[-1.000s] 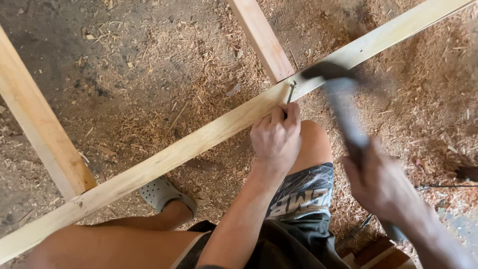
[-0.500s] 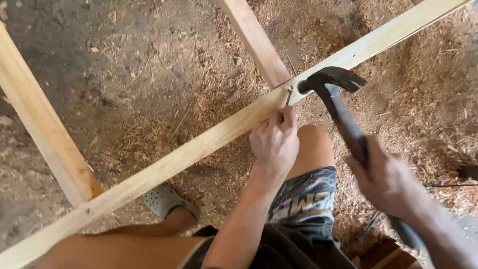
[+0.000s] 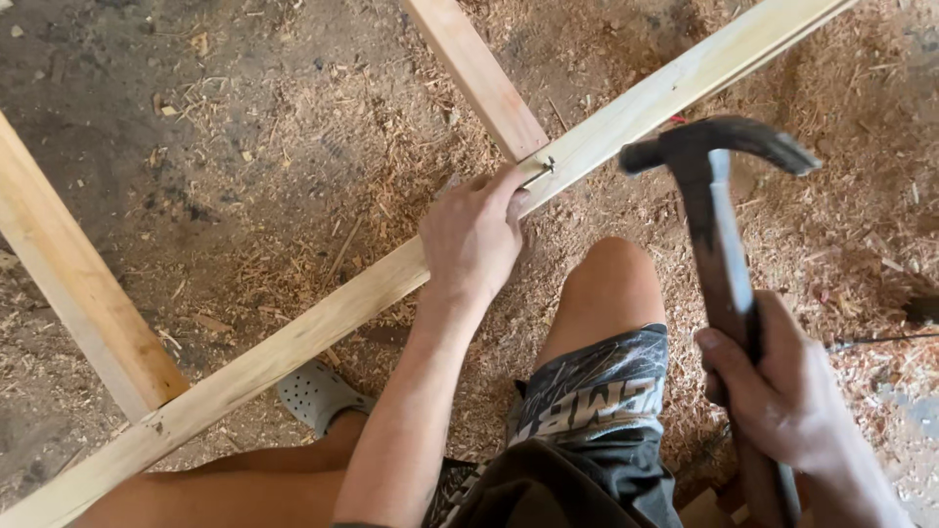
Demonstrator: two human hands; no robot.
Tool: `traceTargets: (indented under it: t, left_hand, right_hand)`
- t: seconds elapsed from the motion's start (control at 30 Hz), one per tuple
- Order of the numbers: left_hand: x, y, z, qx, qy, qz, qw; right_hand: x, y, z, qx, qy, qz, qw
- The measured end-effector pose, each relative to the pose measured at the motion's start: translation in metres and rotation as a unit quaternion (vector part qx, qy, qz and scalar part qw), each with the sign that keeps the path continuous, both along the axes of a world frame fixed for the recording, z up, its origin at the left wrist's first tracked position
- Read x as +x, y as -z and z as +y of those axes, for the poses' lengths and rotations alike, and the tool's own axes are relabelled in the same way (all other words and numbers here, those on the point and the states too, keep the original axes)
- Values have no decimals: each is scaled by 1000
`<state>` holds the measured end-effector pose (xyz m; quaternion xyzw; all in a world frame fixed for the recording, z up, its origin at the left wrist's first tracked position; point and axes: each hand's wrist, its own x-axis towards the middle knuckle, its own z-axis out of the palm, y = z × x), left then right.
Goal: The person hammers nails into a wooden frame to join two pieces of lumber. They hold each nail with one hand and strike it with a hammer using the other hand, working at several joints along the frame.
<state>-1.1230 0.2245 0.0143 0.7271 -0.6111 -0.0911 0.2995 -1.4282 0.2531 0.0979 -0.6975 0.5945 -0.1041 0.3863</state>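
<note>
Since the earlier frame the hammer [image 3: 719,225] had swung back from the nail [image 3: 537,174], gripped in the right hand [image 3: 778,396]. Left hand [image 3: 472,235] pinched the nail, slanted against the long board [image 3: 323,318], beside the crosspiece [image 3: 476,73].

No packages, labels, signs or screens in view.

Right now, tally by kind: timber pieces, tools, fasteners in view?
Pale wooden boards: 3, the long diagonal board, the left cross board and the top cross board
Black claw hammer: 1, in the right hand
Steel nail: 1, at the left hand
Total: 5
</note>
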Motion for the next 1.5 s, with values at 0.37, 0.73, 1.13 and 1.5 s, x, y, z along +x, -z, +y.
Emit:
traceTargets:
  t: [0.37, 0.73, 1.13, 1.5]
  left_hand:
    - [35, 0, -29, 140, 30, 118, 983]
    - [41, 3, -39, 210, 20, 185, 960]
    - [43, 6, -39, 129, 50, 125, 982]
    - [42, 1, -37, 170, 55, 188, 966]
  right_hand:
    - [28, -5, 0, 33, 6, -4, 999]
    - [27, 34, -6, -97, -116, 10, 988]
    - [49, -22, -8, -215, 11, -223, 951]
    - [57, -48, -13, -159, 36, -125, 979]
